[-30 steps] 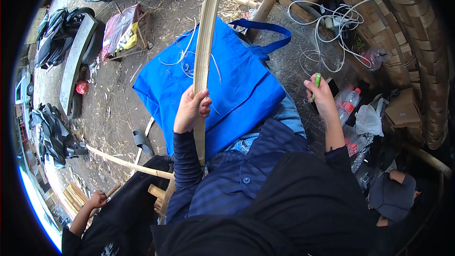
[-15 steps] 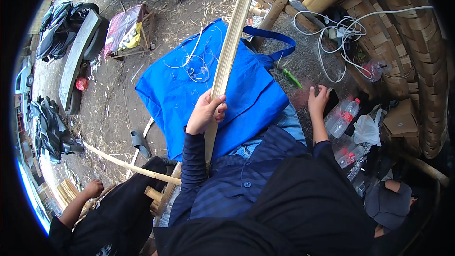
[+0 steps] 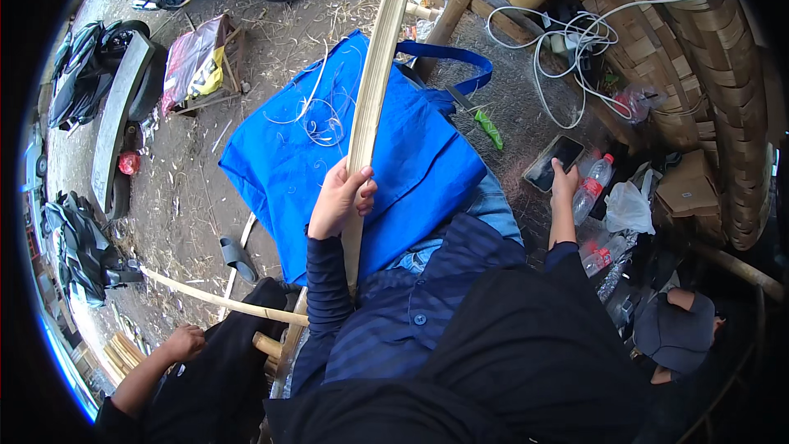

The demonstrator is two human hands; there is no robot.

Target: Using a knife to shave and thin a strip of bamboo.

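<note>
My left hand (image 3: 339, 197) is closed around a long, pale bamboo strip (image 3: 380, 74), which slants up across a blue cloth bag (image 3: 419, 144) spread over my lap. Thin curled shavings (image 3: 323, 122) lie on the bag. To the right, my right hand (image 3: 565, 179) grips the near edge of a dark-screened smartphone (image 3: 554, 162), its thumb over the edge. What the fingers do beneath the phone is hidden. Between the bag and the phone lies a green-handled knife (image 3: 488, 129).
Beside my right arm are plastic bottles (image 3: 591, 189), a white plastic bag (image 3: 629, 207) and a cardboard box (image 3: 689, 183). White cable (image 3: 567, 41) coils near woven bamboo panels (image 3: 699, 74). At lower left, another person's hand (image 3: 186, 342) is close. Motorbikes (image 3: 90, 74) stand beyond.
My right hand has come onto the smartphone, which now shows face up and tilted in its grip. My left hand keeps hold of the bamboo strip. The whole view has shifted slightly.
</note>
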